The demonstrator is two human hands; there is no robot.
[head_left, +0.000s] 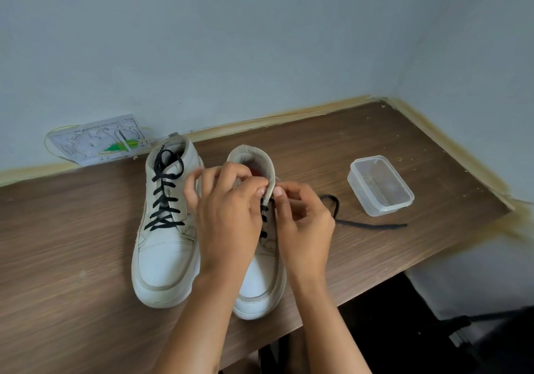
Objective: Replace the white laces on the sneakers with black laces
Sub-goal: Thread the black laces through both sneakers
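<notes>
At frame centre, both hands, left hand (228, 209) and right hand (303, 223), pinch the right sneaker (260, 281) at its top eyelet; next, thread the black lace (367, 225).

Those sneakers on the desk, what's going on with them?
A person is putting black laces into a pair of white sneakers. The left sneaker is already laced. Both hands work at the upper eyelets of the right sneaker: left hand, right hand. The loose black lace trails over the desk toward a clear plastic container.
</notes>
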